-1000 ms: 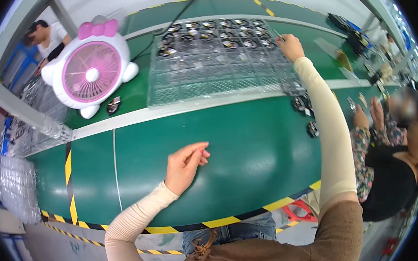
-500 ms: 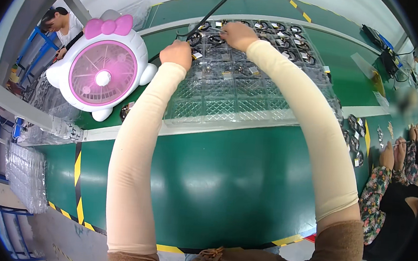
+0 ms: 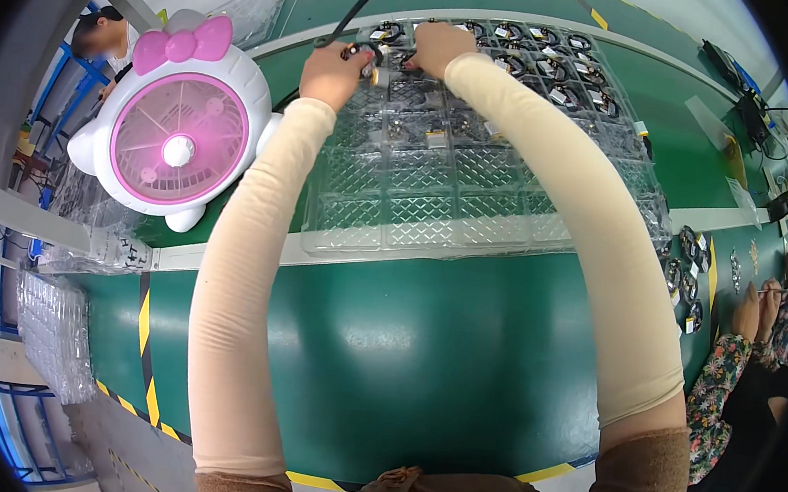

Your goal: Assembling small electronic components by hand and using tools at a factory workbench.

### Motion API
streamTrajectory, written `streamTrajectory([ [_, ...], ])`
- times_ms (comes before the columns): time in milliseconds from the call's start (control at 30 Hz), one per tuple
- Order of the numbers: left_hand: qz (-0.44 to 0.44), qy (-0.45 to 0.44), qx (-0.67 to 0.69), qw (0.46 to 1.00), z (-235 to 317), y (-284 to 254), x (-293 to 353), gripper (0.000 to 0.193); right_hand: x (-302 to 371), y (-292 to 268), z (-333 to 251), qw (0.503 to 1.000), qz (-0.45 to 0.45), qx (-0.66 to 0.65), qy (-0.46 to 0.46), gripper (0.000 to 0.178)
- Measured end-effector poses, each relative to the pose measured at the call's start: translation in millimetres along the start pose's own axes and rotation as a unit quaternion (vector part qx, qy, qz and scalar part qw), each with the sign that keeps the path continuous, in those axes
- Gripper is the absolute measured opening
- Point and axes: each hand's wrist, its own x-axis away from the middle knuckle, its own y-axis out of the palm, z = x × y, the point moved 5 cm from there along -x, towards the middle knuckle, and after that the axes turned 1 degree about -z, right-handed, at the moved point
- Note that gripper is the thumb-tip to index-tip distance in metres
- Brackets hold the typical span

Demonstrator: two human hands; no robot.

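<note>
Both arms stretch to the far end of the clear blister tray (image 3: 473,187) on the green tabletop (image 3: 385,356), the left hand (image 3: 334,73) pinching a small component (image 3: 377,71) there, the right hand (image 3: 436,46) closed on another, and either could snag the black cable (image 3: 357,10).

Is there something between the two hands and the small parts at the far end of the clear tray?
Nothing visible. The left hand and right hand already rest on the small parts in the far compartments of the clear tray; the pink fan stands aside, left.
</note>
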Motion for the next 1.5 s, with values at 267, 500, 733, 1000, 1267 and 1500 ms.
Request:
streamTrajectory([
  [267,-0.021,0.036,-0.17,0.984,6.7,17.0,-16.5,0.045,1.6,-6.2,-7.9,0.996,-0.075,-0.049,-0.008,0.036],
  [500,-0.024,0.03,-0.092,0.995,11.3,23.8,-18.1,0.042,-13.5,9.1,8.4,0.996,-0.05,-0.069,-0.016,0.043],
  [733,0.119,0.095,-0.02,0.988,10.0,-12.8,12.0,0.032,-3.7,-20.7,46.9,0.969,-0.156,-0.167,0.098,0.037],
  [1000,-0.108,0.236,0.229,0.938,125.8,-56.5,188.4,0.016,6.9,-2.0,56.7,0.979,-0.125,-0.116,0.113,0.027],
  [1267,-0.212,0.001,0.299,0.93,57.6,-18.6,287.2,0.018,9.7,-35.4,70.4,0.942,-0.12,-0.299,0.091,0.032],
  [1500,-0.172,0.007,0.295,0.94,56.1,-9.9,285.0,0.02,33.2,-26.8,93.8,0.968,-0.128,-0.125,0.176,0.049],
])
